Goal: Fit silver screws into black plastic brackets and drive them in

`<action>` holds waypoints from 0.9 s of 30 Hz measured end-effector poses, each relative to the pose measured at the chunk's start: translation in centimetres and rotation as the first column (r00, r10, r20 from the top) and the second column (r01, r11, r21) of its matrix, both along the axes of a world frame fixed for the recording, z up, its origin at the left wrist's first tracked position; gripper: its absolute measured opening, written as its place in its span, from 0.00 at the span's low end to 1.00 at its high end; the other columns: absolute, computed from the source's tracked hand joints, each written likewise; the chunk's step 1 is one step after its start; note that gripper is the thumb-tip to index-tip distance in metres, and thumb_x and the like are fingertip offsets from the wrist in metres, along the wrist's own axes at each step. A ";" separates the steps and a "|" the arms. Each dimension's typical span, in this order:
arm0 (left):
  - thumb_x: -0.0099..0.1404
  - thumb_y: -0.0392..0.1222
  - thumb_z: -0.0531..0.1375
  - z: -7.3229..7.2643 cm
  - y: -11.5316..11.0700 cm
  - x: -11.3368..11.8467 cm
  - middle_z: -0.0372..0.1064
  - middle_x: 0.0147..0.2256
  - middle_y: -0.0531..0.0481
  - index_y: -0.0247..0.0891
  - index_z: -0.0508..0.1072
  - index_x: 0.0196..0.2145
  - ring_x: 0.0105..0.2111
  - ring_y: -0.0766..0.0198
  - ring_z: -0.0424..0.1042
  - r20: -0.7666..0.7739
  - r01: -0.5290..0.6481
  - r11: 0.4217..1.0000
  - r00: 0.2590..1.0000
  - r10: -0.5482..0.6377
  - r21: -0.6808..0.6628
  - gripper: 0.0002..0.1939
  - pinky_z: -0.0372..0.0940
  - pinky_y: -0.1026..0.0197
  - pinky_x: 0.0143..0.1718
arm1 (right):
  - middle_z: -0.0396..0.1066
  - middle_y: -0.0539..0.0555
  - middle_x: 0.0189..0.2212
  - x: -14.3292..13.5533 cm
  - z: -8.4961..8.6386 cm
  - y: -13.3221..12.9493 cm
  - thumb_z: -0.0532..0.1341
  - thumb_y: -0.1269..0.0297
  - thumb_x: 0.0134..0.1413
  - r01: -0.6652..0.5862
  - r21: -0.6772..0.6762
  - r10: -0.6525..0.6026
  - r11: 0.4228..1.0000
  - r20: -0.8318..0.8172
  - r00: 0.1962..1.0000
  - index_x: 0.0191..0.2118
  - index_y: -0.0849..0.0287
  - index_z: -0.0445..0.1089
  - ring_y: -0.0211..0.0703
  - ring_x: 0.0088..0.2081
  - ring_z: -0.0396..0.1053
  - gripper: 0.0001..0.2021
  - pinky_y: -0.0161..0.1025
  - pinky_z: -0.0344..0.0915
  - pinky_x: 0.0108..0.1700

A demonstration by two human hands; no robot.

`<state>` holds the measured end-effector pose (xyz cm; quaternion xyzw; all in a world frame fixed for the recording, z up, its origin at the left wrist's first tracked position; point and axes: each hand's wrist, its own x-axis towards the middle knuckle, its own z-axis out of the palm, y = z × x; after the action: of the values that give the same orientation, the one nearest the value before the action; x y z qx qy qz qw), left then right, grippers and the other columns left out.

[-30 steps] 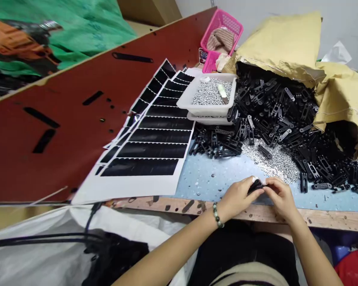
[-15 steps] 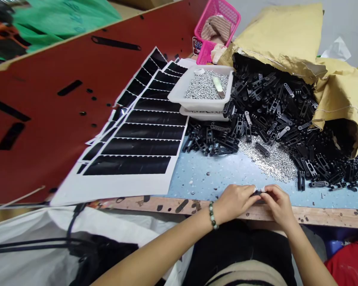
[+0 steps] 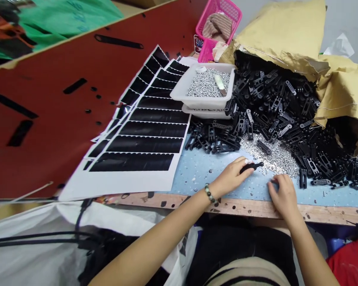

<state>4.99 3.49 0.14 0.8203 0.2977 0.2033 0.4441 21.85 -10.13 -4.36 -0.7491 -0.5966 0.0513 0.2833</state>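
Note:
My left hand, with a beaded bracelet on its wrist, is closed on a black plastic part. The part's narrow end sticks out to the right, over the edge of the heap of small silver screws and nuts. Just in front of that heap is my right hand, low over the blue mat. Its fingers are curled and thumb and forefinger nearly meet; what lies between them, if anything, is too small to make out. White coverings show on some left fingertips.
Black plastic parts spill from torn paper sacks. A white tub of screws stands left of them. Sheets with black strips lie by the red board. A pink basket stands behind.
My hands have come apart from their meeting point at the table's edge. The left has moved forward with the black part; the right has moved slightly forward and right, to the screws and nuts.

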 end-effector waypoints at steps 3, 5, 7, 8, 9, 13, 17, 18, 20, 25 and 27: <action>0.67 0.44 0.52 -0.3 0.5 0.9 0.65 0.37 0.48 0.38 0.69 0.39 0.39 0.59 0.67 0.013 0.045 0.998 0.999 -0.046 0.038 0.10 0.63 0.56 0.44 | 0.67 0.57 0.36 0.0 0.3 0.5 0.55 0.61 0.60 -0.007 0.015 0.006 1.000 0.014 1.000 0.41 0.59 0.66 0.48 0.40 0.63 0.08 0.45 0.62 0.42; 0.67 0.43 0.51 -0.4 0.9 1.0 0.66 0.37 0.47 0.37 0.69 0.39 0.39 0.58 0.67 0.014 -0.034 0.998 0.999 0.033 0.044 0.10 0.63 0.55 0.44 | 0.68 0.58 0.38 -0.7 0.4 1.5 0.54 0.63 0.62 -0.031 0.005 0.031 0.999 0.064 0.997 0.45 0.60 0.67 0.49 0.40 0.63 0.10 0.45 0.62 0.43; 0.67 0.43 0.52 -0.3 1.1 0.7 0.67 0.39 0.47 0.36 0.70 0.40 0.41 0.58 0.68 0.007 -0.088 0.996 0.996 0.088 0.029 0.11 0.62 0.54 0.46 | 0.68 0.59 0.39 -1.5 0.5 2.5 0.52 0.65 0.63 -0.059 -0.018 0.061 0.998 0.109 0.992 0.47 0.60 0.67 0.49 0.40 0.63 0.12 0.45 0.62 0.42; 0.66 0.43 0.52 -0.3 1.2 0.4 0.68 0.39 0.47 0.36 0.70 0.41 0.42 0.57 0.68 -0.002 -0.091 0.996 0.996 0.091 0.019 0.11 0.62 0.54 0.47 | 0.68 0.59 0.38 -1.9 0.5 2.8 0.51 0.66 0.63 -0.085 -0.033 0.089 0.996 0.118 0.989 0.47 0.59 0.68 0.49 0.40 0.63 0.12 0.45 0.61 0.41; 0.66 0.44 0.52 -0.2 1.2 0.0 0.69 0.40 0.47 0.37 0.70 0.41 0.42 0.57 0.68 -0.013 -0.085 0.996 0.996 0.085 0.006 0.11 0.62 0.54 0.47 | 0.69 0.58 0.37 -2.1 0.4 2.9 0.51 0.67 0.63 -0.120 -0.047 0.124 0.992 0.117 0.985 0.46 0.59 0.69 0.48 0.39 0.63 0.12 0.44 0.61 0.41; 0.67 0.44 0.52 -0.1 0.9 -1.0 0.70 0.41 0.49 0.39 0.70 0.42 0.43 0.57 0.69 -0.039 -0.079 0.997 0.996 0.078 -0.019 0.11 0.63 0.55 0.47 | 0.68 0.55 0.32 -1.5 0.4 2.1 0.52 0.65 0.63 -0.163 -0.080 0.170 0.983 0.100 0.980 0.36 0.57 0.69 0.47 0.37 0.62 0.09 0.43 0.60 0.41; 0.67 0.43 0.52 -0.5 0.8 -0.7 0.69 0.41 0.49 0.39 0.70 0.43 0.44 0.58 0.69 -0.034 -0.006 1.000 0.999 0.006 0.003 0.11 0.63 0.55 0.47 | 0.67 0.55 0.32 -0.4 0.6 1.4 0.54 0.62 0.62 -0.082 -0.047 0.085 0.996 0.067 0.994 0.35 0.58 0.66 0.47 0.37 0.62 0.07 0.43 0.60 0.40; 0.67 0.43 0.52 -0.6 0.9 -0.6 0.69 0.41 0.49 0.39 0.70 0.42 0.43 0.59 0.69 -0.032 0.027 1.000 0.999 -0.026 0.014 0.10 0.63 0.56 0.47 | 0.67 0.55 0.33 -0.5 0.7 1.4 0.54 0.62 0.62 -0.083 -0.028 0.084 0.996 0.042 0.996 0.36 0.58 0.66 0.47 0.37 0.62 0.07 0.43 0.61 0.40; 0.67 0.42 0.53 -0.7 1.2 -0.5 0.68 0.40 0.49 0.39 0.70 0.42 0.43 0.59 0.68 -0.026 0.039 0.998 0.999 -0.038 0.041 0.10 0.63 0.55 0.48 | 0.67 0.56 0.35 -1.0 0.9 1.7 0.55 0.61 0.61 -0.105 0.001 0.105 0.994 0.004 0.994 0.39 0.58 0.65 0.47 0.39 0.62 0.07 0.42 0.61 0.41; 0.68 0.42 0.52 -0.7 2.0 -1.4 0.67 0.42 0.48 0.39 0.70 0.45 0.45 0.59 0.68 -0.015 -0.039 0.995 0.999 0.041 0.095 0.11 0.62 0.55 0.49 | 0.67 0.55 0.33 -2.6 1.1 2.7 0.55 0.64 0.61 -0.151 -0.071 0.157 0.986 0.082 0.984 0.35 0.57 0.66 0.48 0.38 0.62 0.06 0.45 0.61 0.41; 0.68 0.42 0.53 -0.9 1.9 -1.8 0.67 0.42 0.48 0.39 0.70 0.45 0.45 0.59 0.67 -0.039 0.034 0.989 0.999 -0.028 0.142 0.11 0.62 0.55 0.49 | 0.67 0.55 0.33 -2.4 1.1 2.8 0.55 0.64 0.60 -0.113 -0.051 0.116 0.992 0.060 0.991 0.36 0.57 0.66 0.48 0.38 0.62 0.05 0.45 0.62 0.41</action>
<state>3.21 5.42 -0.81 0.8580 0.2777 0.2020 0.3821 19.46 -7.36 -3.26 -0.7215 -0.6457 0.0581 0.2432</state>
